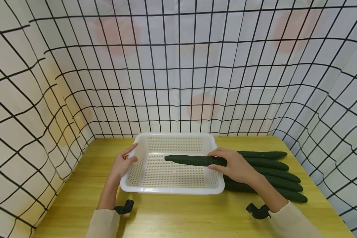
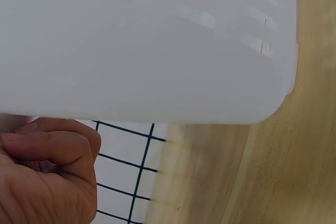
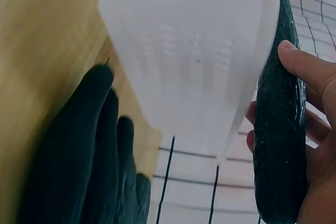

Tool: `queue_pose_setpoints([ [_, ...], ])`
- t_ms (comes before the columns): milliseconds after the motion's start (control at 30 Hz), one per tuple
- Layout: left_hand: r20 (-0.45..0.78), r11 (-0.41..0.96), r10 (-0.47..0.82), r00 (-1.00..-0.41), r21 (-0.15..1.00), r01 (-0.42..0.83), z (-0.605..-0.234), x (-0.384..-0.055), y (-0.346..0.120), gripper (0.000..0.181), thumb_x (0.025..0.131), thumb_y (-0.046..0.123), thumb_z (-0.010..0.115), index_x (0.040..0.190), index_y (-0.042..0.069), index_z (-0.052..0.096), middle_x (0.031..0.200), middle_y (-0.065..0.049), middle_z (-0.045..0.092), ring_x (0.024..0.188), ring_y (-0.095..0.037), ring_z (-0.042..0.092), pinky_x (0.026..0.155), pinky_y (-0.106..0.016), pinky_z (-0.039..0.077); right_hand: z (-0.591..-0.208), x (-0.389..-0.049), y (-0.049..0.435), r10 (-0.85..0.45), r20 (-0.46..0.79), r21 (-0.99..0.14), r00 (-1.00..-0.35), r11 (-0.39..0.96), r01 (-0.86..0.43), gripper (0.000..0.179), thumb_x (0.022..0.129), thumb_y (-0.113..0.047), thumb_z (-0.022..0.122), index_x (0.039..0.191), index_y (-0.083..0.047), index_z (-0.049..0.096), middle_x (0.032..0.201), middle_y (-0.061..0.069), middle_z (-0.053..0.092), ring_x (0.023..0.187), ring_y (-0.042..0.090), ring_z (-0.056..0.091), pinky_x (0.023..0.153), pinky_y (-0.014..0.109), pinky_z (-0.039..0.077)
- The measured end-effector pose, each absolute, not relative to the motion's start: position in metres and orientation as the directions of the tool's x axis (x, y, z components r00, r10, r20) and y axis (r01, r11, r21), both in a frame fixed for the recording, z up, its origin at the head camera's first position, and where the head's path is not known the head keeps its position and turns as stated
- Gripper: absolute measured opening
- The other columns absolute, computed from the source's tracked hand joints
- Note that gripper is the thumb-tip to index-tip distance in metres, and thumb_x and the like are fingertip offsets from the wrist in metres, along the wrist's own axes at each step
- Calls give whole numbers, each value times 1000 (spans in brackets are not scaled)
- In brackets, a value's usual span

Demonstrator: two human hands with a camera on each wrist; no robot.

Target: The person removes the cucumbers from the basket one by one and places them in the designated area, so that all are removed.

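Note:
A dark green cucumber is gripped near its right end by my right hand. Its other end reaches over the white plastic basket, which has slotted walls and a grid floor. In the right wrist view, the thumb and fingers wrap the cucumber above the basket's rim. My left hand holds the basket's left rim, thumb on the inner side. The left wrist view shows curled fingers of the left hand at the edge of the basket.
Several more cucumbers lie side by side on the wooden table, right of the basket and partly under my right forearm. A black wire grid backed by pale patterned sheeting encloses the table at the back and both sides.

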State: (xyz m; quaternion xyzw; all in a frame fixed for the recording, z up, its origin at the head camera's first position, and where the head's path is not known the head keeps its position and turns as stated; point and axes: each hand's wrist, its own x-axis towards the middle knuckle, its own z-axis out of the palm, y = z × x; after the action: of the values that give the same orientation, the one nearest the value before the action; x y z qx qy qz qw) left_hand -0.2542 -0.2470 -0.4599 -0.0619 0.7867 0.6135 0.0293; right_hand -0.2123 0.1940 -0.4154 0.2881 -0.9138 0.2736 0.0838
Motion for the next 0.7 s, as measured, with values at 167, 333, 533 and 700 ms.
queue_pose_setpoints([
  [167, -108, 268, -54, -993, 956, -119, -459, -253, -248, 66, 92, 13, 64, 154, 32, 50, 126, -29, 67, 91, -24, 72, 71, -37, 60, -415, -205, 218, -440, 327, -469, -836, 693, -548, 40, 92, -42, 75, 129, -26, 68, 132, -3, 67, 123, 27, 64, 99, 54, 53],
  [333, -116, 286, -46, -992, 950, -124, -457, -252, -249, 65, 94, 14, 64, 154, 34, 49, 132, -30, 63, 93, -26, 71, 72, -37, 60, -416, -198, 241, -401, 322, -469, -858, 719, -512, 41, 92, -43, 74, 129, -26, 67, 132, -2, 66, 121, 29, 64, 99, 54, 52],
  [533, -118, 285, -31, -993, 951, -122, -457, -251, -249, 65, 95, 13, 62, 155, 33, 47, 133, -30, 62, 94, -27, 71, 73, -39, 61, -422, -187, 271, -342, 324, -477, -882, 746, -465, 40, 92, -40, 75, 129, -28, 66, 133, -1, 66, 119, 29, 64, 95, 55, 53],
  [700, -118, 289, -34, -992, 949, -123, -457, -252, -248, 66, 95, 12, 62, 155, 33, 47, 136, -30, 61, 95, -27, 70, 73, -38, 60, -428, -177, 296, -313, 345, -457, -885, 768, -449, 40, 92, -35, 77, 129, -28, 67, 129, -4, 67, 115, 25, 63, 93, 53, 53],
])
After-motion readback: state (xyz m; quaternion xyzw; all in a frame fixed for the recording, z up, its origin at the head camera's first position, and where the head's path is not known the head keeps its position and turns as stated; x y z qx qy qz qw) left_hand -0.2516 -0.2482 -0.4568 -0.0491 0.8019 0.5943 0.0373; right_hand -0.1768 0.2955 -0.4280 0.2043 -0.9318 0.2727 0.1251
